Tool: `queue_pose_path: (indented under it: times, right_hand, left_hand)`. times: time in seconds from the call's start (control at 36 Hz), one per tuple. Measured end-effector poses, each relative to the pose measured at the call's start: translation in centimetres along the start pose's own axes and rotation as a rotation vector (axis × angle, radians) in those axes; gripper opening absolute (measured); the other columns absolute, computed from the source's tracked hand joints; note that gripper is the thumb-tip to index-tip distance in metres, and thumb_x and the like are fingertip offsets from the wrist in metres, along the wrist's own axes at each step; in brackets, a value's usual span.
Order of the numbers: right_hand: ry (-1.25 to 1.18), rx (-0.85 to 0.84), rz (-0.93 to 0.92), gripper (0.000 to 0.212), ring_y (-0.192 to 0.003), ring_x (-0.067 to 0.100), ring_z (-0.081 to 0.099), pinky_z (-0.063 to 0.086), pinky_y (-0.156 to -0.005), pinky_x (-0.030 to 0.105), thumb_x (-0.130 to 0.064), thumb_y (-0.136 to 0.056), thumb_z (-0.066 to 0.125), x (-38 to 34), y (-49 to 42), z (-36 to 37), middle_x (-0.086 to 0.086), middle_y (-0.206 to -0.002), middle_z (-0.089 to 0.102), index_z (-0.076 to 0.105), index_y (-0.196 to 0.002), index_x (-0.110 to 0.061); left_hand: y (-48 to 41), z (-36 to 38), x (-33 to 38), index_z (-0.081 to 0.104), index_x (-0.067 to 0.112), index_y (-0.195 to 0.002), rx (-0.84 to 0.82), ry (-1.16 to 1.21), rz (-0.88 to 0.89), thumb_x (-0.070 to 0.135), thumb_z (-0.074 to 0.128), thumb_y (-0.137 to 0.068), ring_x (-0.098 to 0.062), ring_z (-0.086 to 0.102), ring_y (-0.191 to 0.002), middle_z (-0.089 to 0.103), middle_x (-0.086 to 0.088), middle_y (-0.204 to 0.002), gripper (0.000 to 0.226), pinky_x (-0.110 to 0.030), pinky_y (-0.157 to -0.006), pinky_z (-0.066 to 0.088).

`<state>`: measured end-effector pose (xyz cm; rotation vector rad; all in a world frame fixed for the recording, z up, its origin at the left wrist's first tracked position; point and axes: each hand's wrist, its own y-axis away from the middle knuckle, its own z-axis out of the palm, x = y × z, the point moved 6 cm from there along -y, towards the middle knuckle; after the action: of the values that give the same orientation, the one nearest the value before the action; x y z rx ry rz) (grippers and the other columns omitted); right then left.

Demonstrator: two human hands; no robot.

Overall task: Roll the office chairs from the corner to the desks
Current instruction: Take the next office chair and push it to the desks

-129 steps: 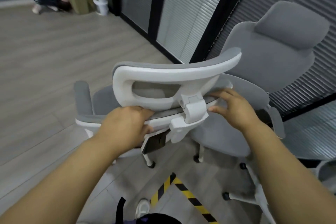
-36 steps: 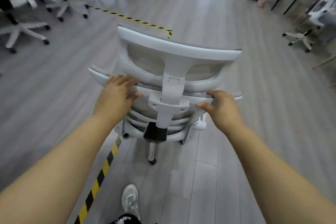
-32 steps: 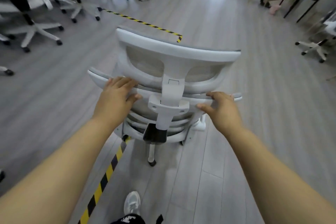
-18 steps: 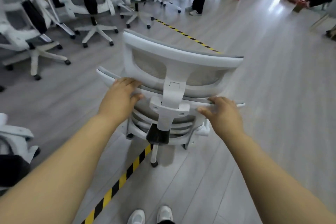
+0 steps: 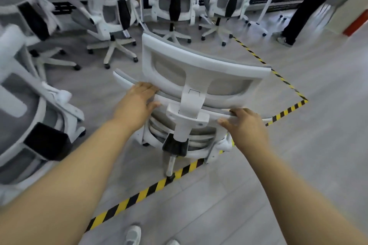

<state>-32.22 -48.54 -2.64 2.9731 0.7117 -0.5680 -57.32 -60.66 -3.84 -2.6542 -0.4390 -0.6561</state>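
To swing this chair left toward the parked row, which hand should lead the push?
Probably the right hand: it grips the outer end of the white-framed grey mesh chair's backrest rim, away from the parked chairs. The left hand can pivot.

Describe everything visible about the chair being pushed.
The office chair shows its back: a white plastic frame with grey mesh panels, a curved headrest on a white central bracket, a black block beneath, and a white leg ending in a dark caster. It stands upright across the yellow-black floor tape. The left hand and right hand grip its backrest rim.
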Motion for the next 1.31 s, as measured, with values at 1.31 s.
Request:
queue_pose_path:
  times: [1.31]
  right_hand:
    - [0.236, -0.194, -0.178, 0.057, -0.108, 0.022, 0.054, 0.038, -0.09, 0.037, -0.067, -0.084, 0.046, -23.9, -5.6, 8.0, -0.005, -0.121, 0.058, 0.055, -0.121, -0.025]
  left_hand:
    - [-0.4, -13.8, -20.1, 0.052, 0.007, -0.13, 0.029, -0.086, -0.091, 0.021, 0.057, -0.091, -0.024, 0.034, -0.13, 0.05, -0.01, -0.135, 0.042, -0.025, -0.107, 0.017]
